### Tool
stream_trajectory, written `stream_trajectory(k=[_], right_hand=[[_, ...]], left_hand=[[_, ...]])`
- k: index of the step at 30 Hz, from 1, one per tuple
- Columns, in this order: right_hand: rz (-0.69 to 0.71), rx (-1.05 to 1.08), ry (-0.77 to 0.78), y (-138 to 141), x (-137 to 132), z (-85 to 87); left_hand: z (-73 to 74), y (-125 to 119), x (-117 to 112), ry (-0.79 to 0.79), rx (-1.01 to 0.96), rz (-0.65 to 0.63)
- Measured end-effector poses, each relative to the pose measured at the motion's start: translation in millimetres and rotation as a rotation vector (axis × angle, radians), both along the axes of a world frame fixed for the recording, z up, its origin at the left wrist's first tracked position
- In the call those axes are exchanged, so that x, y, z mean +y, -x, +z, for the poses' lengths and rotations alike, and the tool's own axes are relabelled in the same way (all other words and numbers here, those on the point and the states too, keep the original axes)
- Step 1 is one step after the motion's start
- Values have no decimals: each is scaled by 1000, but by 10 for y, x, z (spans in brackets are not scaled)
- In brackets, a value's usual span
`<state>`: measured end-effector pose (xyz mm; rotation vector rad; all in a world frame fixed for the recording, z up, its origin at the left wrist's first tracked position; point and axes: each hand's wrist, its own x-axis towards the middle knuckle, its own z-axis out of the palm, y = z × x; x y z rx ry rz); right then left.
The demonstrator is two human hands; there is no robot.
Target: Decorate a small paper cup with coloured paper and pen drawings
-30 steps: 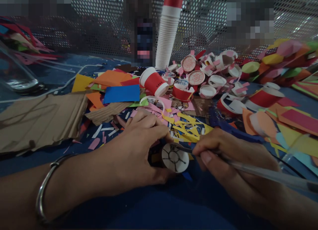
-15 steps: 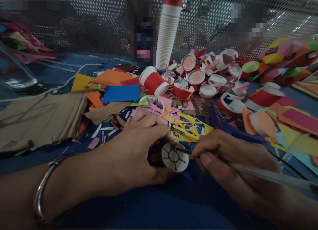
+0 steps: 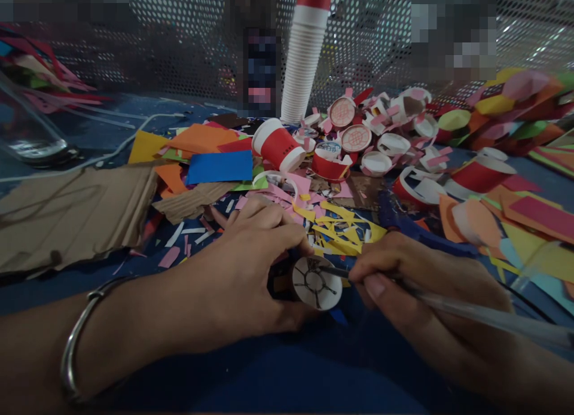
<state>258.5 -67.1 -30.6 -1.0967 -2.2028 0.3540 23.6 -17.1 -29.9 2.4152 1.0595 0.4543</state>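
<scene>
Between thumb and fingers, my left hand [image 3: 255, 271] grips a small white paper cup bottom [image 3: 317, 283], its round face turned up toward me. Dark lines mark this face: a small ring in the middle with spokes running outward. My right hand [image 3: 417, 289] holds a clear-barrelled pen [image 3: 488, 316], pinched close to its dark tip. The pen's tip touches the upper part of the disc, among the dark strokes. Most of the cup's side is hidden by my left fingers. Paper scraps in yellow [image 3: 338, 229] and pink lie just beyond both hands.
Brown cardboard [image 3: 76, 217] lies on the left, with a blue paper sheet [image 3: 219, 167] behind my left hand. A tall stack of paper cups [image 3: 305, 62] stands before a perforated metal screen [image 3: 179, 56]. Cut cups [image 3: 354, 138] pile up at centre right. Dark blue scissors [image 3: 417, 232] lie beyond my right hand.
Hardly anything differs. My right hand and the pen have shifted very slightly to the right in view; the pen tip stays on the disc and my left hand keeps its grip.
</scene>
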Motion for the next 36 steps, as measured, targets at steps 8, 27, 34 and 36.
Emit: stream_trajectory(k=[8,27,34,36], right_hand=[[-5,15,-5,30,5,-2],[15,0,-4,32,-10,22],[-23,71,-14,22,10,-43],[-55,60,-12,21,9,-43]], left_hand=[[-10,-4,-13,17,12,9],[8,-10,-2,25,23,13],[4,-13,-4,7,24,14],[3,-6,-11,5,25,12]])
